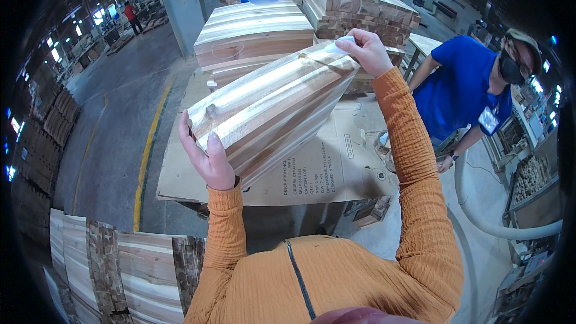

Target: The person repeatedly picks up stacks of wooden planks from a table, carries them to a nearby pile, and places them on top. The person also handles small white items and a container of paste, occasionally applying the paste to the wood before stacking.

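I hold a bundle of light wooden boards wrapped in clear plastic [273, 108] tilted up in front of me. My left hand [207, 156] grips its near, lower end from the left. My right hand [367, 50] pinches the plastic at the far, upper end. My orange sleeves rise from the lower edge. Under the bundle lies a flattened brown cardboard sheet [327, 171] on a low platform.
Stacks of wooden panels [252, 30] stand beyond the cardboard, with a taller one [360, 9] at the back right. A person in a blue shirt [465, 87] bends at the right. More wood panels [120, 270] lie at my lower left. A yellow floor line [146, 156] runs along the left.
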`<state>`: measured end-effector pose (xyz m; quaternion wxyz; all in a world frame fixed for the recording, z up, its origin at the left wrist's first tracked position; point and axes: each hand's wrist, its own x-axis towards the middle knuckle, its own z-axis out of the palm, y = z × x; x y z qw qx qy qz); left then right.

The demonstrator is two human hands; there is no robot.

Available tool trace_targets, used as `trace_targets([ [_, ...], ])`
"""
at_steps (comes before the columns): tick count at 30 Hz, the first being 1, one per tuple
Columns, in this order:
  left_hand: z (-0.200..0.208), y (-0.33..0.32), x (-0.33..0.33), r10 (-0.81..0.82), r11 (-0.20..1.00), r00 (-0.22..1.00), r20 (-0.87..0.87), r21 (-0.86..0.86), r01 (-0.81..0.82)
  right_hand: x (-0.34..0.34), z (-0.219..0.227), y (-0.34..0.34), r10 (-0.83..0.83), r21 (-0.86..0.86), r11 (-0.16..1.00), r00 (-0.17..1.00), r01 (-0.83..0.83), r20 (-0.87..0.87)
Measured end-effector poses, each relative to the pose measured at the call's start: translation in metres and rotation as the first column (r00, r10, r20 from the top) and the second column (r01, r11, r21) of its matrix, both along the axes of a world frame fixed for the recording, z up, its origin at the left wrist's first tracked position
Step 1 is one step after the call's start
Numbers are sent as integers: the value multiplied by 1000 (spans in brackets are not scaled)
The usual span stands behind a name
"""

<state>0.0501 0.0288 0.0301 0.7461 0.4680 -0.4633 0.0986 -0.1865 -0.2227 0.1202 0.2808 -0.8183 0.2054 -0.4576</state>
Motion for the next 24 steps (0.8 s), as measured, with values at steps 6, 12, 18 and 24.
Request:
trace_targets([
  [6, 2, 1, -1, -5, 1000, 1000, -2, 1, 5, 0, -4, -3, -4, 18, 1000, 999, 3, 33],
  [12, 0, -3, 3, 9, 1000, 1000, -9, -2, -10, -25, -28, -7, -75, 379, 921, 910, -94, 408],
  [18, -1, -10, 10, 89, 995, 996, 2, 40, -90, -85, -133, 7, -243, 592, 618, 590, -517, 770],
  [24, 2, -24, 33, 133, 988, 990, -54, 86, -128, -139, -278, 43, -593, 812, 512, 570, -280, 569],
])
